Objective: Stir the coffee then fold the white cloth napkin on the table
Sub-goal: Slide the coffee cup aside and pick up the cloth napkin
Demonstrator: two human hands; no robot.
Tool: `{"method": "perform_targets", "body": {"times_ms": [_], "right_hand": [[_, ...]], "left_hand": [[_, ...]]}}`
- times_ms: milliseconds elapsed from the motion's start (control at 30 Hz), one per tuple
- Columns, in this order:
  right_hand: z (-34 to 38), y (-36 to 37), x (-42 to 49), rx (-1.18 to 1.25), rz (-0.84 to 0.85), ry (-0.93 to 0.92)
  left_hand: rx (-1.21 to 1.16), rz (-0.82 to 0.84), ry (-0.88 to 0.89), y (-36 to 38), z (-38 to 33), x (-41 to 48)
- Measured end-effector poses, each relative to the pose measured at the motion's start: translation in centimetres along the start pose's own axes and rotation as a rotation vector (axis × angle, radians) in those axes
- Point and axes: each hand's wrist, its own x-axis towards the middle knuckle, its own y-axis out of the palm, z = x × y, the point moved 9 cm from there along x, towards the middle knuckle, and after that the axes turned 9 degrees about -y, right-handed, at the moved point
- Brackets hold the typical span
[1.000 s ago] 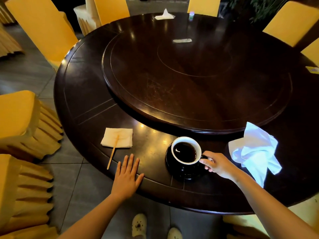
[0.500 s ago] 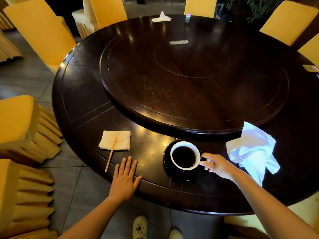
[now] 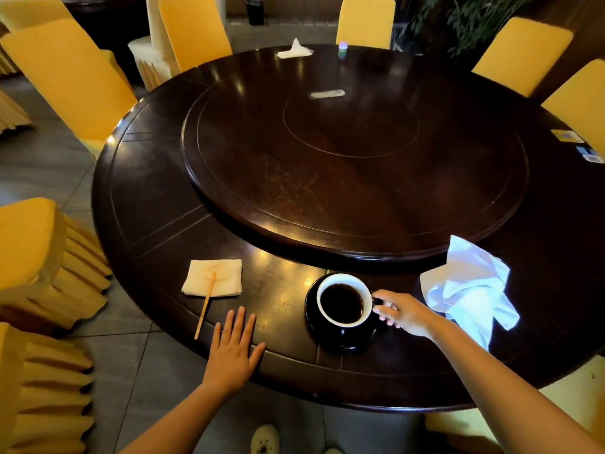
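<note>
A black cup with a white inside (image 3: 343, 301), full of dark coffee, stands on a black saucer (image 3: 340, 339) near the front edge of the round dark table (image 3: 147, 204). My right hand (image 3: 402, 311) grips the cup's handle. My left hand (image 3: 234, 348) lies flat on the table edge, fingers apart, holding nothing. A wooden stir stick (image 3: 205, 304) rests with its upper end on a folded paper napkin (image 3: 214, 281), just left of and beyond my left hand. The crumpled white cloth napkin (image 3: 471, 290) lies to the right of the cup.
A raised turntable (image 3: 353, 165) fills the table's middle. At the far side lie a tissue (image 3: 294, 51), a small bottle (image 3: 342, 49) and a flat wrapper (image 3: 327, 94). Cards (image 3: 576, 144) sit at the right rim. Yellow-covered chairs (image 3: 65, 80) ring the table.
Both hands keep their places, the right on the cup handle and the left flat on the table. The view has tilted up a little.
</note>
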Motion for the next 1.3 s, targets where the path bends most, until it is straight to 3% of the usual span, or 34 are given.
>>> {"method": "perform_targets", "body": {"times_ms": [267,367,533,633,733,867,1000,1133,1300], "right_hand": [[0.6,-0.1,-0.9,0.047,-0.135,0.019],[0.1,-0.5,-1.8,0.050,-0.240,0.043],[-2.9,-0.5,-5.7,0.005,-0.397,0.133],[-4.9,-2.4,-9.4,-0.084,-0.608,0.150],[-7.3,-5.2,-13.3,-0.258,-0.774,0.306],[-10.8,-6.7,-15.8,-0.326,-0.704,0.546],[-13.0,-6.7,-15.2,-0.278,-0.617,0.586],[-13.5,-7.2,-14.4,-0.235,-0.644,0.562],[-12.8,-5.3,-14.4,-0.179,-0.526,0.574]], "left_hand": [[0.056,0.083,0.006,0.6,-0.5,0.4],[0.045,0.048,0.004,0.1,-1.1,0.6],[0.045,0.155,-0.077,-1.7,-3.6,-0.1],[-0.022,0.122,0.039,-2.5,-7.5,-2.1],[-0.039,0.155,0.206,-1.3,-12.2,-5.0],[-0.141,0.233,0.406,-0.6,-20.1,-7.8],[-0.206,0.342,0.486,0.1,-26.5,-8.2],[-0.298,0.409,0.391,0.0,-30.3,-6.3],[-0.420,0.579,0.236,0.4,-33.5,-4.4]]}}
